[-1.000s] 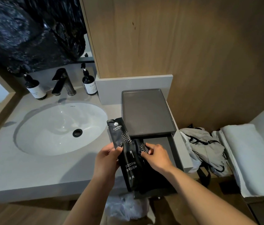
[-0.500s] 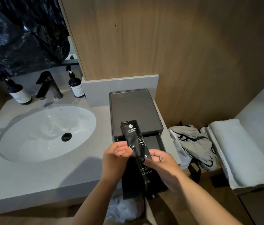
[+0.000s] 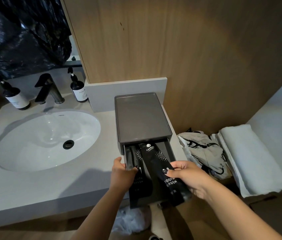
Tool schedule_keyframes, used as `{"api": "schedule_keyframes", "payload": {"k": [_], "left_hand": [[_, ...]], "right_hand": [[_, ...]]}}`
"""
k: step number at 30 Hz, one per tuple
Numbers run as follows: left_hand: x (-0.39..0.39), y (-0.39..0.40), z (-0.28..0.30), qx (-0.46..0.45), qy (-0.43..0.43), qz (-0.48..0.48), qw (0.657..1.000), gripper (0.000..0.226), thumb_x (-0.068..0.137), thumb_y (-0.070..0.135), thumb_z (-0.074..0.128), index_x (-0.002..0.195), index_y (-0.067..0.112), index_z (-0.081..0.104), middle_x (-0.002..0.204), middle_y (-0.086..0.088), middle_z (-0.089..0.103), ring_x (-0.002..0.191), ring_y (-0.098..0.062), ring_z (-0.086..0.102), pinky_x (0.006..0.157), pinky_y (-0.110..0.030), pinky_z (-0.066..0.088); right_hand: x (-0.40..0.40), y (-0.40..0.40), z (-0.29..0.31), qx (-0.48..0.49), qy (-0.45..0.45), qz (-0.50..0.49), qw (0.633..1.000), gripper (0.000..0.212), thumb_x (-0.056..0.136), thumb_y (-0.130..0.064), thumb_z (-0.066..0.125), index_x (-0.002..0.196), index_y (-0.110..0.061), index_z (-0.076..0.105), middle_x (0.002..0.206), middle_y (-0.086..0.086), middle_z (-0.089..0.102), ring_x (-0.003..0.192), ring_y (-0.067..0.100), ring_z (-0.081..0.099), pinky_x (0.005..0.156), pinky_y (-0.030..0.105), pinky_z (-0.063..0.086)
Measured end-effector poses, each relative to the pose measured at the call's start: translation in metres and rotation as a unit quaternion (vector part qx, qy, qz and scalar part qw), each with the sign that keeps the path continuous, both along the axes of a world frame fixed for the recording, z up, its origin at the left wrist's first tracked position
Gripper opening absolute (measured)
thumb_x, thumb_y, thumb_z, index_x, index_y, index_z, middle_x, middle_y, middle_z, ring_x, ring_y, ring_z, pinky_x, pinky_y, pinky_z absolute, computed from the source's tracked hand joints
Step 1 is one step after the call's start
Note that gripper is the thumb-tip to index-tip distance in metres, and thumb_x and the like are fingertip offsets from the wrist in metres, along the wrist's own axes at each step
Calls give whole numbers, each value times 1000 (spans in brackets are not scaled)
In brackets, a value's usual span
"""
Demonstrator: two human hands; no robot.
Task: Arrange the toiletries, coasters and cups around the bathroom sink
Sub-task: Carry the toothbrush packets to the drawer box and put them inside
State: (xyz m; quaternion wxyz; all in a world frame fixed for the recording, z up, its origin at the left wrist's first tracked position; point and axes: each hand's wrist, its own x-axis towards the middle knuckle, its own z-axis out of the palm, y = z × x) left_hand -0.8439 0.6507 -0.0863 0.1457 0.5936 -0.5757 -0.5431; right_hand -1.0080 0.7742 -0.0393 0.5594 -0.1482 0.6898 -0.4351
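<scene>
The step in hand seems to be laying the two black toothbrush packets side by side into the open drawer of the dark organizer box, which stands on the counter at 3 o'clock from the sink. To do it well, I think each packet should go down flat and parallel to the drawer walls, with the printed side up and the tops pushed toward the back at 12 o'clock, so the drawer can close without catching an edge. The right packet lies a little tilted now, with its top toward 11 o'clock, and its lower end hangs over the drawer front, so it probably needs to be turned straight. The right hand grips this packet near the middle, the thumb curled on top and the other fingers under it at the 3 o'clock edge. The left packet is already low in the left half of the drawer; the left hand holds it with curled fingers at its 9 o'clock edge, just beside the drawer's left wall. The fingertips of both hands touch the packets directly.
</scene>
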Motion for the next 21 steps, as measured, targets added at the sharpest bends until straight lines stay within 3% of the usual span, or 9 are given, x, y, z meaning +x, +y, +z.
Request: {"api": "schedule_keyframes", "payload": {"k": [7,9,11,13,15,17,19,21], "left_hand": [[3,5,1,-13,4,-20,1000,72,87,7,60,149,13,25,73,9,52,65,-2,51,48,-7,39],[4,5,-2,-11,12,-16,1000,70,87,9,59,149,13,26,76,8,54,68,-7,54,54,-10,41],[6,6,-5,-11,13,-13,1000,69,87,11,59,148,14,28,81,7,56,76,-15,58,68,-23,43],[8,6,-6,-9,19,-17,1000,60,87,10,59,142,18,37,82,9,60,78,-17,61,70,-28,44],[9,7,-5,-17,31,-26,999,36,85,7,58,114,27,55,81,6,65,79,-22,64,69,-29,48],[10,6,-5,-37,31,-40,998,27,82,4,57,87,30,56,78,2,66,76,-24,62,67,-29,47],[12,6,-8,-49,28,-51,997,24,81,3,57,85,27,56,78,-2,65,74,-23,59,65,-30,46],[13,6,-9,-57,16,-66,996,23,81,6,58,96,23,53,94,-6,64,84,-24,60,73,-31,49]], "right_hand": [[24,-41,-32,7,44,-71,996,12,87,2,62,89,-8,68,78,12,69,62,22,62,45,21,48],[28,-48,-40,10,66,-79,995,14,87,3,61,87,-9,68,79,12,69,65,22,62,57,28,54],[30,-52,-46,16,88,-80,993,15,87,2,61,84,-11,68,82,12,70,69,23,63,69,35,56],[32,-54,-50,23,98,-84,991,15,88,1,60,84,-11,68,81,11,70,68,22,64,67,33,55],[32,-54,-54,26,102,-93,990,16,90,-1,60,83,-12,69,79,10,70,67,21,64,66,33,55],[33,-55,-59,30,123,-96,987,19,90,-3,61,78,-15,70,80,9,71,72,21,64,72,35,56],[34,-57,-65,31,157,-103,982,18,88,-2,62,77,-13,71,83,10,71,78,20,63,79,34,55],[35,-59,-68,35,195,-107,974,13,88,-2,61,81,-3,72,87,17,73,82,24,65,81,32,53]]}}
